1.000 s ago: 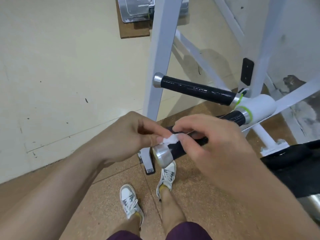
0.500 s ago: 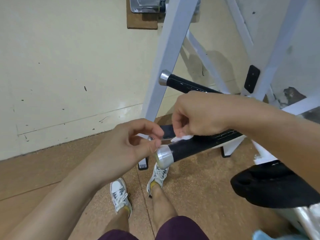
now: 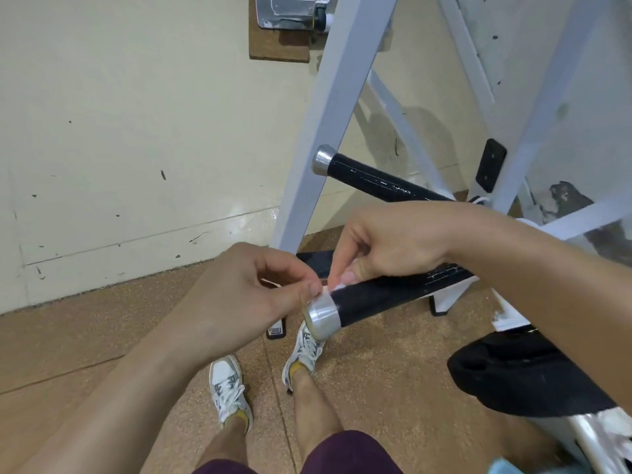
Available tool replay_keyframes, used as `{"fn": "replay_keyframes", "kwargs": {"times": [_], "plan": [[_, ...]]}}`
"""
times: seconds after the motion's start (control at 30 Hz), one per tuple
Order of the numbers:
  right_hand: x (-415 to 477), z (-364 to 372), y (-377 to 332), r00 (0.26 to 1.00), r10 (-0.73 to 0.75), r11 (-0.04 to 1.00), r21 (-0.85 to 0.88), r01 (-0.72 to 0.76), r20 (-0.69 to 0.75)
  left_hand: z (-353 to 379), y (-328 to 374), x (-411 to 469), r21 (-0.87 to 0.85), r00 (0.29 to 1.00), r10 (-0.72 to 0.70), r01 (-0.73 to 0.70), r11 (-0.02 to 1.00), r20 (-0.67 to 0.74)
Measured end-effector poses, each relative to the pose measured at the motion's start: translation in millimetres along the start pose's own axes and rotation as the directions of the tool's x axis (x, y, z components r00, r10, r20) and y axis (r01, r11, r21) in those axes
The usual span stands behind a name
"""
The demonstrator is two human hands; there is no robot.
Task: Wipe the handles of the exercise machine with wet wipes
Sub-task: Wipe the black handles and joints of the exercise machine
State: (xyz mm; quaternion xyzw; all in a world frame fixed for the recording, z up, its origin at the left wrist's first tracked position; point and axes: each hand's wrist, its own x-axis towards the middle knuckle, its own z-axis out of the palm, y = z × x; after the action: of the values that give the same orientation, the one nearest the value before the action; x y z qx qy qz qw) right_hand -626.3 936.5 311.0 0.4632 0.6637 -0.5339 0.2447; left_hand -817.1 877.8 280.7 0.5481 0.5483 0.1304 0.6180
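Note:
Two black handles with silver end caps stick out from the white exercise machine. The near handle [image 3: 383,297] points toward me, its cap just above my shoe. The far handle [image 3: 379,181] sits higher and behind. A small white wet wipe [image 3: 333,288] lies on top of the near handle by its cap. My right hand [image 3: 390,244] reaches over the handle and pinches the wipe from above. My left hand [image 3: 253,295] meets it from the left, fingertips pinched on the wipe's other end. Most of the wipe is hidden by my fingers.
The white machine frame [image 3: 325,131] slants up beside the cream wall [image 3: 119,131]. A black padded seat [image 3: 523,374] juts in at lower right. My feet in white sneakers [image 3: 227,388] stand on the cork floor below the handle. A metal plate [image 3: 290,10] sits on the wall above.
My right hand has swung from beside the handle to over its top. The wipe stays pinched between both hands near the silver cap. The view has shifted slightly.

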Motion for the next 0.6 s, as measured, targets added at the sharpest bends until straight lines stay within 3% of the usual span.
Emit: {"fn": "replay_keyframes", "kwargs": {"times": [0.07, 0.13, 0.23, 0.3, 0.47, 0.6], "plan": [[-4, -7, 8, 0.999, 0.050, 0.994, -0.099, -0.048, 0.013, 1, 1, 3, 0.050, 1.000, 0.020, -0.020, 0.999, 0.010], [-9, -8, 15, 0.998, 0.066, 0.994, -0.083, -0.068, -0.024, 3, 3, 4, 0.071, 0.999, 0.044, -0.045, 0.996, 0.022], [-6, 9, 7, 0.981, -0.065, 0.997, 0.020, 0.069, -0.183, 7, 3, 7, 0.051, 0.998, 0.065, -0.065, 0.997, -0.002], [-6, 16, 5, 0.976, -0.113, 0.993, -0.050, 0.106, -0.185, 9, 1, 7, 0.066, 0.997, 0.071, -0.070, 0.995, -0.002], [-23, -6, 34, 0.992, 0.041, 0.973, -0.219, -0.067, -0.118, 12, 1, 10, 0.073, 0.997, 0.078, -0.078, 0.994, 0.008], [-21, 4, 23, 0.973, -0.060, 0.997, -0.058, 0.049, -0.224, 20, 16, 21, -0.011, 0.996, 0.071, -0.070, 0.997, 0.054]]}}
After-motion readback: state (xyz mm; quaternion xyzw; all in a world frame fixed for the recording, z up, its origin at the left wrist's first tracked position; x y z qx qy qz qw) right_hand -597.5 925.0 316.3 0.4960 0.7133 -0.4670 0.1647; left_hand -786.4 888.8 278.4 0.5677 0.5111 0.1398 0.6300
